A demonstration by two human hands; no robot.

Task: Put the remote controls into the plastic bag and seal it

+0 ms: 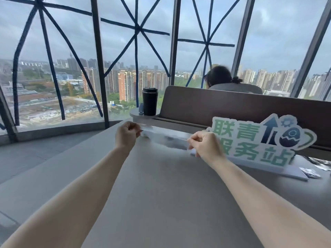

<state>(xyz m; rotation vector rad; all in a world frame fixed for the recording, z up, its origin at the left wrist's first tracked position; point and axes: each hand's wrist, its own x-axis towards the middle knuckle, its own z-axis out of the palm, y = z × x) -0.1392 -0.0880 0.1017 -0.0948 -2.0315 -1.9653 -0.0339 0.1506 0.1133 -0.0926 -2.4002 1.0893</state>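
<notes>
A clear plastic bag (166, 136) is stretched between my two hands over the far part of the grey table (161, 194). My left hand (126, 134) pinches the bag's left end, and my right hand (204, 145) pinches its right end. A dark shape shows blurred inside the bag, probably a remote control (176, 143); I cannot make out how many there are. The bag is motion-blurred, and I cannot tell whether its top strip is closed.
A white and green sign (254, 140) stands on the table right behind my right hand. A black tumbler (150, 101) sits on a small round shelf beyond. A brown divider (232, 106) hides a seated person. Small packets (309, 172) lie at the right.
</notes>
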